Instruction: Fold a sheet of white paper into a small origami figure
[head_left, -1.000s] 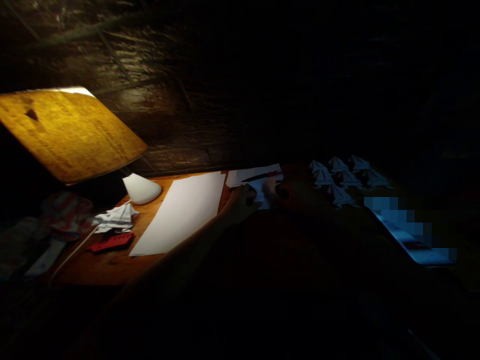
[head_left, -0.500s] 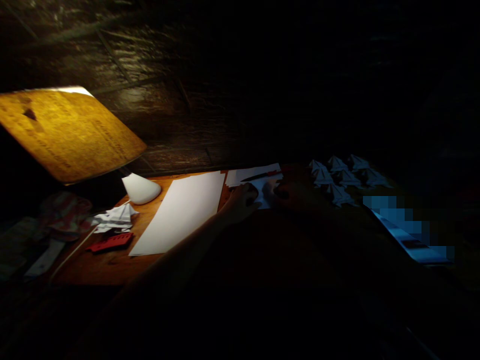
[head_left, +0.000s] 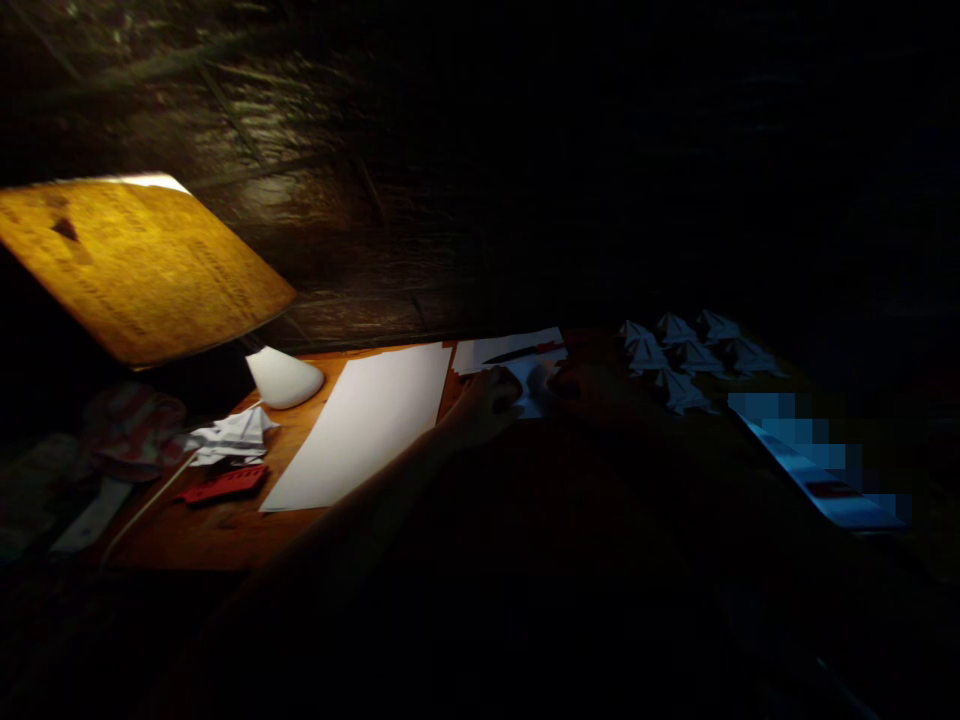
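Note:
The scene is very dark, lit only at the left. My left hand (head_left: 484, 400) rests on a small white piece of paper (head_left: 529, 385) on the wooden table (head_left: 225, 530), fingers curled onto its left edge. My right hand (head_left: 585, 385) is in deep shadow and presses the same paper from the right; its fingers are hard to make out. A dark pen or blade with a red end (head_left: 525, 351) lies on another white sheet (head_left: 495, 350) just behind the hands.
A large white sheet (head_left: 367, 425) lies left of my hands. Farther left are a white lamp base (head_left: 283, 377), a yellow lampshade (head_left: 135, 265), a folded paper figure (head_left: 229, 435) and a red flat object (head_left: 223, 484). Several folded paper figures (head_left: 686, 355) sit at the right.
Almost nothing has moved; both hands stay on the small paper, with only slight shifts of the fingers.

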